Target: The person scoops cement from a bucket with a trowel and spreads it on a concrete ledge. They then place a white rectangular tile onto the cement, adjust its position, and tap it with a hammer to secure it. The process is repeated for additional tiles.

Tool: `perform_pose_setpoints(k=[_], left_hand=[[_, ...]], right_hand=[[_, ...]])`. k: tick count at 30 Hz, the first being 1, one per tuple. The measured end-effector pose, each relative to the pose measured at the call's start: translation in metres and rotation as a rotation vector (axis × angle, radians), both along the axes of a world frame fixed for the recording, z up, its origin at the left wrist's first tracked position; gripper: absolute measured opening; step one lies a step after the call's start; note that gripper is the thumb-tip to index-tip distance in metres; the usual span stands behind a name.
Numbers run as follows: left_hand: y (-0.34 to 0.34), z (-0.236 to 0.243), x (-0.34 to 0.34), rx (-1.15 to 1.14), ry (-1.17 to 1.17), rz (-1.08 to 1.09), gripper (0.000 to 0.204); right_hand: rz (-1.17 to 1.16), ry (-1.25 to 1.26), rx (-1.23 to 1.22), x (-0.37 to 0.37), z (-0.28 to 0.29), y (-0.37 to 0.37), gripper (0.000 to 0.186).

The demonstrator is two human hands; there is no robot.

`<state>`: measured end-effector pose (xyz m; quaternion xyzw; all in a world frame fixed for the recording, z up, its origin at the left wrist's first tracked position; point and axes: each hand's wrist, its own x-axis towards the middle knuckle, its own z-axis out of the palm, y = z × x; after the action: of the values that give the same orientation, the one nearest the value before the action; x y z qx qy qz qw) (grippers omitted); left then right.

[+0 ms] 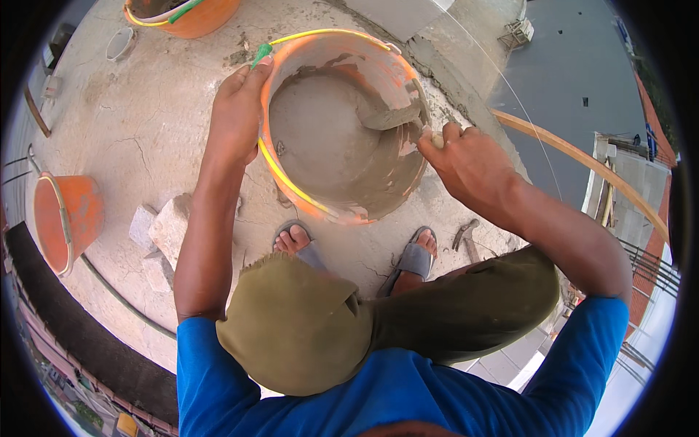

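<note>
Your right fingers curl closed around the handle of a trowel [393, 116], the right hand [473, 160] poised over the near-right rim of an orange bucket [386, 65]. Your left hand [240, 109] grips that rim opposite, fingers bent down its outer side, thumb beside a green grip [262, 54]. Between both sets of fingers lies wet grey mortar [320, 131]; how deep the blade sits in it is hard to tell. A hard shove against the wall could rock the bucket if your left fingers slip on a wet rim, and a quick flick could throw mortar over the edge. Below your fingers, your sandaled feet [416, 262] stand just beside the bucket, exposed to any spill. Just beyond your right foot, a hammer [472, 247] could trip a careless step. Farther left of your left fingers, stones [172, 226] offer similar poor footing; beyond them stands another orange bucket [87, 215].
</note>
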<state>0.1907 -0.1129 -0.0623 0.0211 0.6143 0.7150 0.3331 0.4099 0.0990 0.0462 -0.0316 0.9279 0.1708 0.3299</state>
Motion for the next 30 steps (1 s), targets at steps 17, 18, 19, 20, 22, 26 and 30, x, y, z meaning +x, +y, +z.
perform_pose_setpoints(k=[17,18,19,20,22,26,30], left_hand=[[0.038,0.006,0.038,-0.148,0.281,0.141,0.032],[0.039,0.007,0.04,-0.163,0.297,0.151,0.032],[0.039,0.009,0.042,-0.18,0.313,0.164,0.033],[0.038,0.01,0.045,-0.2,0.329,0.18,0.037],[0.038,0.013,0.049,-0.223,0.362,0.188,0.037],[0.033,0.014,0.043,-0.257,0.382,0.116,0.043],[0.047,0.009,0.047,-0.259,0.357,0.242,0.04]], right_hand=[[-0.539,-0.282,-0.708,0.044,0.018,-0.023,0.042],[-0.625,-0.327,-0.769,0.044,0.018,-0.021,0.043],[-0.699,-0.348,-0.845,0.045,0.012,-0.016,0.044],[-0.769,-0.372,-0.922,0.046,0.002,-0.009,0.045],[-0.998,-0.466,-1.081,0.048,-0.012,0.008,0.047],[-1.399,-0.687,-1.522,0.06,-0.04,0.031,0.047],[-1.421,-0.671,-1.845,0.086,-0.073,0.057,0.043]])
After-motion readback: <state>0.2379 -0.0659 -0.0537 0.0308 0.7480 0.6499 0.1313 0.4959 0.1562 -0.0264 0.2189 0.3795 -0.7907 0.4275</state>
